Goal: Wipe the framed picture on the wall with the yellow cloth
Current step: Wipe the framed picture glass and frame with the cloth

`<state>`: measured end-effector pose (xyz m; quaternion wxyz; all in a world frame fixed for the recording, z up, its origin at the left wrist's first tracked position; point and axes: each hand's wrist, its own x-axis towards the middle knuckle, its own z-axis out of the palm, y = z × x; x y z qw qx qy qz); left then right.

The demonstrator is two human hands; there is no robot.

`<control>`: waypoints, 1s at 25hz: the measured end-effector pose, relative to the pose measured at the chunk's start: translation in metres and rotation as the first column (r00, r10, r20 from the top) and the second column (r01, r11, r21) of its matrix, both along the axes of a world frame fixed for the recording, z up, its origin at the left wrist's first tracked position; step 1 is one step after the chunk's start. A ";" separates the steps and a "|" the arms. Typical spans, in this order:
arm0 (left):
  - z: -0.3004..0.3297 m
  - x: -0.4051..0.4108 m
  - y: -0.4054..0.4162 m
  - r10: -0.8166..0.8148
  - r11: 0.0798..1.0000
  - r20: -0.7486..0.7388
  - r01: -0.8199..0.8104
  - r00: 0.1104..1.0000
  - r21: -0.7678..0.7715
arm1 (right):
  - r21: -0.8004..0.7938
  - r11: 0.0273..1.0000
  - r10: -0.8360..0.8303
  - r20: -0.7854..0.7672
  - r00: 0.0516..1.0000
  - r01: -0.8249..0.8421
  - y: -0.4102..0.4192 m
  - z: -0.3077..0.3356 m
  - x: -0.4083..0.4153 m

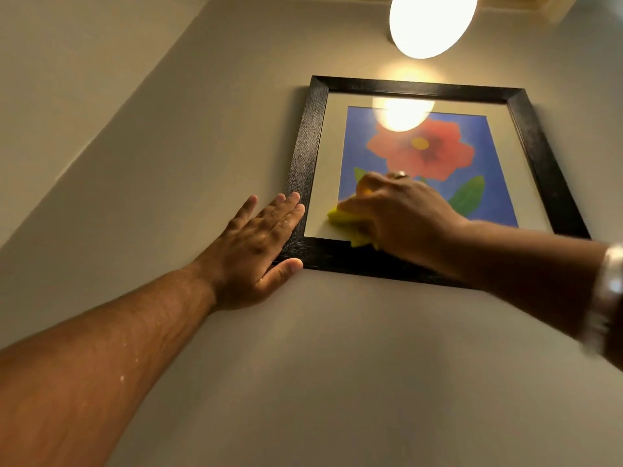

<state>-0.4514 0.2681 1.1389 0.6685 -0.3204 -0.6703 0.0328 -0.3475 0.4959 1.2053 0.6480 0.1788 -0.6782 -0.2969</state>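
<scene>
A framed picture (526, 129) with a black frame hangs on the beige wall, showing a red flower on a blue ground behind glass. My right hand (401, 217) presses a bunched yellow cloth (347, 224) against the glass at the picture's lower left. Most of the cloth is hidden under the hand. My left hand (261, 244) lies flat with fingers spread on the frame's lower left corner, thumb under the bottom edge.
A round lit lamp (433, 23) hangs above the frame, and its glare reflects in the upper glass. A wall corner (111, 129) runs diagonally at the left. A metal bracelet (606, 291) sits on my right wrist.
</scene>
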 end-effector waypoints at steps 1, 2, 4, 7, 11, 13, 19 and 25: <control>0.000 0.000 0.000 0.001 1.000 -0.001 -0.001 1.000 0.002 | -0.064 0.998 0.025 -0.008 1.000 -0.026 -0.009 0.013 -0.001; -0.001 0.000 0.000 -0.002 1.000 -0.002 0.002 1.000 0.007 | -0.089 0.994 0.064 0.022 0.998 -0.062 -0.018 0.019 -0.004; -0.001 0.001 0.000 -0.013 1.000 0.003 0.013 1.000 0.005 | 0.018 0.992 0.124 0.123 0.985 -0.127 -0.019 0.006 -0.009; 0.000 0.000 -0.002 -0.009 1.000 -0.003 0.009 1.000 0.005 | 0.083 0.983 0.134 0.287 0.948 -0.164 0.019 -0.025 0.009; -0.001 0.000 0.000 -0.006 1.000 -0.003 0.006 1.000 0.000 | -0.157 0.987 0.058 0.081 0.995 -0.044 0.034 -0.007 0.020; -0.001 -0.001 -0.001 -0.012 1.000 -0.008 0.012 1.000 0.011 | -0.127 0.988 0.081 -0.026 0.996 -0.083 0.012 -0.030 -0.001; 0.000 -0.002 0.000 -0.009 1.000 -0.010 0.009 1.000 0.007 | -0.241 0.960 0.138 -0.035 0.990 -0.142 0.033 -0.037 0.008; -0.001 0.000 0.001 -0.008 1.000 -0.014 0.008 1.000 0.009 | -0.033 0.991 0.131 0.031 0.991 -0.130 0.016 -0.064 -0.002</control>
